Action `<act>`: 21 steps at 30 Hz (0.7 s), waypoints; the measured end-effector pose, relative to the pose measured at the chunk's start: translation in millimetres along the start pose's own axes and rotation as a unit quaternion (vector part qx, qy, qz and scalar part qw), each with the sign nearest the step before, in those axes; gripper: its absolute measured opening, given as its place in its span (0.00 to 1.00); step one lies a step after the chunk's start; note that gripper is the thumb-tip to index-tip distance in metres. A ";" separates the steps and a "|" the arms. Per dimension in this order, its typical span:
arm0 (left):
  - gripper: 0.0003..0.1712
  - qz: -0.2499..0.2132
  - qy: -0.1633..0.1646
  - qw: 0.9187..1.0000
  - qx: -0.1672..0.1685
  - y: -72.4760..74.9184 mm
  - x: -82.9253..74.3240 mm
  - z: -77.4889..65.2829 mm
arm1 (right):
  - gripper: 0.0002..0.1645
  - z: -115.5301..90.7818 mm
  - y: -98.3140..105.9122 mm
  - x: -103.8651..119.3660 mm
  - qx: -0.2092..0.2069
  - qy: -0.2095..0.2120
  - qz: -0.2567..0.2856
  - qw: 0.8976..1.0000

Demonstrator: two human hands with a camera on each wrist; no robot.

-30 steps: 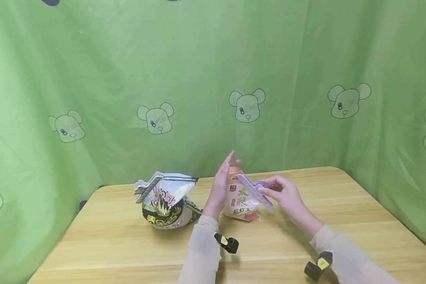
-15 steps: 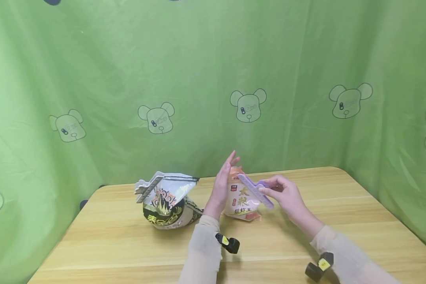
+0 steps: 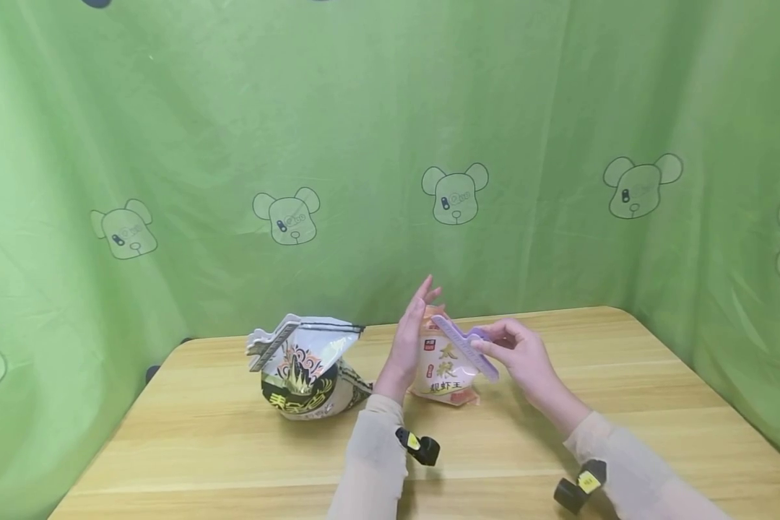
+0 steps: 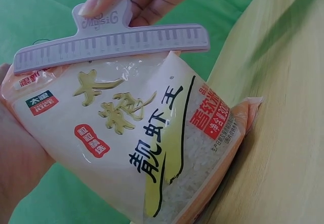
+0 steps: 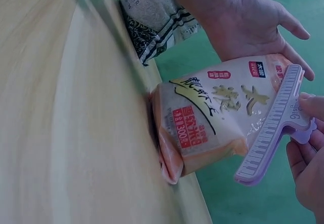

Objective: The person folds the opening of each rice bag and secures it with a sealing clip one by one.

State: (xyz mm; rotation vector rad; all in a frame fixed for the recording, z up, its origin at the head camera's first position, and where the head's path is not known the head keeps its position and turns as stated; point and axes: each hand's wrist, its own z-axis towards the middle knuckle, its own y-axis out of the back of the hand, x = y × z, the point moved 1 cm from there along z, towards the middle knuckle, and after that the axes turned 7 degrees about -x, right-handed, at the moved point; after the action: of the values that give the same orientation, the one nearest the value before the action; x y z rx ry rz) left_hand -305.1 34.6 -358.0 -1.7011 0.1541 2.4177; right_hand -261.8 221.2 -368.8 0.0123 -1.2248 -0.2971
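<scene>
A small white and orange rice bag point(image 3: 443, 383) stands on the table with its top end tilted. My left hand point(image 3: 403, 354) lies along the bag's left side, fingers straight and pointing up, palm against it. Thumb and fingers of my right hand point(image 3: 525, 361) pinch the handle of a purple, piano-key-patterned bag clip point(image 3: 460, 343). In the left wrist view the clip point(image 4: 111, 45) lies slantwise across the bag's upper corner; in the right wrist view its long bar point(image 5: 271, 125) crosses that same corner. Whether its jaws grip the plastic cannot be seen fully.
Left of my left hand stands a larger black and white bag point(image 3: 305, 386), its folded top held by a grey clip point(image 3: 274, 343). The wooden table point(image 3: 494, 462) ends in front of a green curtain point(image 3: 364, 144) with bear-face prints.
The purple clip and my right hand have shifted very slightly up and to the left. My left hand stays against the rice bag.
</scene>
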 end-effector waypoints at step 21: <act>0.31 -0.036 0.015 0.999 0.007 -0.2 1.6 -0.4 | 0.20 4.2 -7.0 7.2 -0.006 0.002 0.000 1.000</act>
State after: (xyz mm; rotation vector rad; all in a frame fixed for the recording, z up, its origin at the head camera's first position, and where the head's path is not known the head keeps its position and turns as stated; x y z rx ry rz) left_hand -305.2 34.8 -359.6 -1.7088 0.1109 2.3350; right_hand -265.1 213.4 -361.9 0.0026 -1.2201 -0.3033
